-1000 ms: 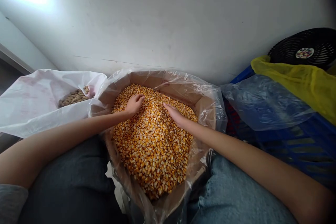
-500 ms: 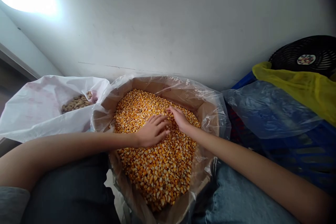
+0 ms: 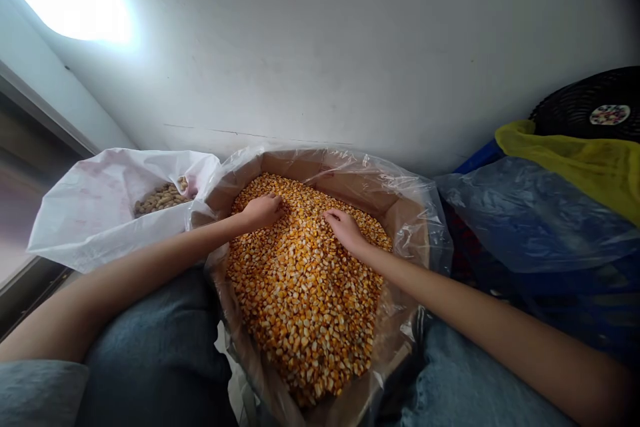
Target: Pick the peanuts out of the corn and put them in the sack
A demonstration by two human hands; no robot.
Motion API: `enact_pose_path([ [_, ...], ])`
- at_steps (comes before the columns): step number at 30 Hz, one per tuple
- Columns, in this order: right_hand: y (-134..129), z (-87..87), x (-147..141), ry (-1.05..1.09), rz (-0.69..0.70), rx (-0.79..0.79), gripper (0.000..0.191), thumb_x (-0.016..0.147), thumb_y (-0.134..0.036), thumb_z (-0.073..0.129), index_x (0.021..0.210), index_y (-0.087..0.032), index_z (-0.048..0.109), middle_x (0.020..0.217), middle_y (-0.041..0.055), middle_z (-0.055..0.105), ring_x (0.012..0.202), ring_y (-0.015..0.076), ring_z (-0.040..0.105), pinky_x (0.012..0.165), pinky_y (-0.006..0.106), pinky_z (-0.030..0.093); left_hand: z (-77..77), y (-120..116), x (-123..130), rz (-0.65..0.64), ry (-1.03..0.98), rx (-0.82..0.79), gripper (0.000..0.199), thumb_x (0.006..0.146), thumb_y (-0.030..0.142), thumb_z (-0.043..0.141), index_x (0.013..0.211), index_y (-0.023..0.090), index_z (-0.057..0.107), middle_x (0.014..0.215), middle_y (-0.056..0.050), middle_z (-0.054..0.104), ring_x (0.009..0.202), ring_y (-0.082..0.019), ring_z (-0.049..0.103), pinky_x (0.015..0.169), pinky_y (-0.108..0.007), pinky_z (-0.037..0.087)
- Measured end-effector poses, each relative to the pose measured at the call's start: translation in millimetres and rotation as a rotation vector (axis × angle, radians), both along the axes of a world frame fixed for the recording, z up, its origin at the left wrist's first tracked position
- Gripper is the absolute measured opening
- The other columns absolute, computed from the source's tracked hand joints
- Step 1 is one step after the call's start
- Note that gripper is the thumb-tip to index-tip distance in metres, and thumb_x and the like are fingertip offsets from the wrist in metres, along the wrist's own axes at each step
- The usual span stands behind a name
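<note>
Loose yellow-orange corn kernels (image 3: 305, 307) fill a large sack (image 3: 350, 180) with brown walls and a clear plastic liner folded over its rim. Over the far left part of the corn is my left hand (image 3: 263, 211), its fingers curled down at the kernels; whatever they hold is hidden. My right hand (image 3: 346, 231) is on the right side of the heap, thumb and fingers drawn together in a pinch. I cannot make out what is between those fingertips.
To the left, a white sack (image 3: 110, 187) holds peanuts in their shells (image 3: 163, 199). On the right are a clear plastic bag (image 3: 540, 213), yellow netting (image 3: 575, 160), a blue crate (image 3: 575, 303) and a black fan (image 3: 575, 107). A wall (image 3: 325, 47) rises behind the sacks.
My left hand has moved away from my right, left and toward the far side, and its spread fingers have curled. My right hand's fingers have drawn together. The view has shifted slightly.
</note>
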State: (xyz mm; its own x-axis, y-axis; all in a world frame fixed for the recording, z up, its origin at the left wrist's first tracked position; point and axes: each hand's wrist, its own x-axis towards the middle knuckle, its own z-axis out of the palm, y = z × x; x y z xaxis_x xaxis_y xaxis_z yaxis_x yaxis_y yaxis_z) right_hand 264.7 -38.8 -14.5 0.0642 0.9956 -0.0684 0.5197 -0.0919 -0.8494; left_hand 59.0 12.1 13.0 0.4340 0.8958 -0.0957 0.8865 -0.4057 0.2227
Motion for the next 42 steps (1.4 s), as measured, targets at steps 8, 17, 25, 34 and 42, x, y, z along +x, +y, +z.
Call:
enact_pose_path([
  [8,0.3,33.5,-22.0,-0.397,0.536,0.414,0.029,0.078,-0.022,0.039,0.101,-0.021,0.056,0.102,0.003,0.056,0.095,0.0166,0.044,0.084,0.031,0.031,-11.6,5.7,-4.7,-0.094,-0.014,-0.103,0.023,0.07,0.019,0.043,0.091,0.017,0.053,0.085,-0.009,0.058,0.077,-0.021,0.055,0.067,-0.027,0.039],
  [17,8.7,30.8,-38.6,-0.414,0.592,0.229,0.018,0.072,-0.021,0.048,0.082,-0.023,0.064,0.083,0.0031,0.062,0.085,0.0197,0.048,0.075,0.033,0.034,-11.9,17.2,-7.8,0.216,-0.529,-0.353,0.014,0.065,0.021,0.055,0.079,0.017,0.056,0.061,-0.001,0.058,0.059,-0.015,0.054,0.06,-0.026,0.041],
  [25,21.4,42.5,-26.5,0.71,0.064,-0.178,0.025,0.07,-0.02,0.042,0.092,-0.016,0.054,0.075,0.0031,0.058,0.07,0.0128,0.055,0.067,0.027,0.044,9.2,18.2,-7.0,0.555,-1.582,-0.889,0.009,0.077,0.013,0.045,0.074,0.013,0.054,0.069,-0.002,0.058,0.067,-0.006,0.056,0.069,-0.017,0.045],
  [34,14.6,50.5,-38.4,0.029,0.395,-0.049,0.027,0.069,-0.04,0.047,0.078,-0.019,0.061,0.068,0.0027,0.056,0.058,0.0138,0.051,0.054,0.026,0.039,5.1,15.4,-8.7,0.512,-1.458,-0.842,0.011,0.074,0.025,0.05,0.076,0.014,0.052,0.054,0.003,0.045,0.048,-0.005,0.046,0.048,-0.019,0.04],
  [42,9.4,37.9,-60.1,-0.757,0.718,0.14,0.024,0.067,-0.03,0.052,0.088,-0.024,0.061,0.091,0.0073,0.055,0.08,0.0221,0.052,0.061,0.029,0.038,-9.2,14.5,-8.5,0.447,-1.294,-0.736,0.032,0.064,0.005,0.045,0.094,0.016,0.045,0.072,0.0,0.052,0.046,-0.005,0.046,0.047,-0.02,0.039],
])
